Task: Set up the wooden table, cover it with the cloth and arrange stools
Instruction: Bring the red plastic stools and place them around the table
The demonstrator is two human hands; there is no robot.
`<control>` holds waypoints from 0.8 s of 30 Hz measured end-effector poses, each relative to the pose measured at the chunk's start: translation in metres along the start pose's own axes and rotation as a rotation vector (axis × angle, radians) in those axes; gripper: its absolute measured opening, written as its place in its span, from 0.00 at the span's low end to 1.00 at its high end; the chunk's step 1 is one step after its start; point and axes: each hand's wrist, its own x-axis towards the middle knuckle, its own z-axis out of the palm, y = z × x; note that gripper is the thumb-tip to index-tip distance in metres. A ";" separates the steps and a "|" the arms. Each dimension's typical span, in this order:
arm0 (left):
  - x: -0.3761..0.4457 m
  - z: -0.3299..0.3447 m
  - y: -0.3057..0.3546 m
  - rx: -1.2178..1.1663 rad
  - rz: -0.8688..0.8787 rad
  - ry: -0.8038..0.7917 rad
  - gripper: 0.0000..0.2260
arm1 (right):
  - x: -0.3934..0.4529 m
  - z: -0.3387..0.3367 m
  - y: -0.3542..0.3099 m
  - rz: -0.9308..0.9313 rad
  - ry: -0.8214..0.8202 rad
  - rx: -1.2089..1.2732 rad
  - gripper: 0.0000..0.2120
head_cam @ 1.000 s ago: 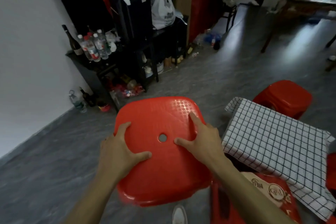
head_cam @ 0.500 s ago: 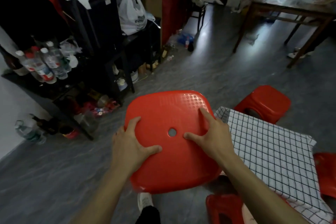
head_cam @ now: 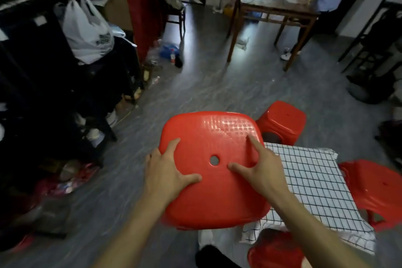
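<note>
Legible text: none confirmed | white plastic bag on the dark shelf unit, left side: dark printed lettering present, blurred, characters cannot be made out | bottle on the floor by the red curtain: label too small to read | no other markings readable

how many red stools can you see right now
4: one held by both hands, one beyond the checked cloth, one right of it, one at the bottom edge. Others may be hidden.
</note>
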 end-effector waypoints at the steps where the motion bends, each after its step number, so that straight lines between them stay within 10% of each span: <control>1: 0.015 0.003 0.000 0.000 0.002 -0.017 0.53 | 0.011 0.006 0.001 0.012 0.008 0.004 0.55; 24: 0.358 0.221 -0.080 0.093 -0.001 -0.307 0.51 | 0.282 0.240 0.083 0.363 -0.222 0.066 0.59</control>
